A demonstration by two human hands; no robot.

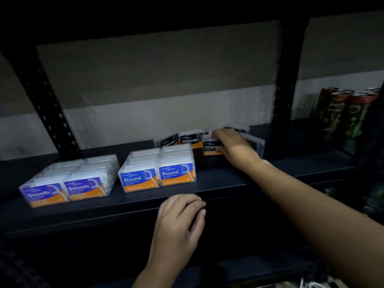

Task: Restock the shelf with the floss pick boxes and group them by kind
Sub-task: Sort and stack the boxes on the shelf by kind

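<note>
While the right hand [232, 146] curls round a small black-labelled clear plastic Charcoal box [211, 146], more Charcoal boxes [188, 139] stand just beside its fingers and behind it on the dark metal shelf [220, 183]; the left hand [178, 221] rests loosely curled on the shelf's front edge, holding nothing; further left of it stand Round boxes [158, 173] and Smooth boxes [66, 183]; such boxes look light, stiff and slippery, best pinched across the narrow sides.

The right hand [232, 146] hides part of a Charcoal box's [211, 147] label.
</note>
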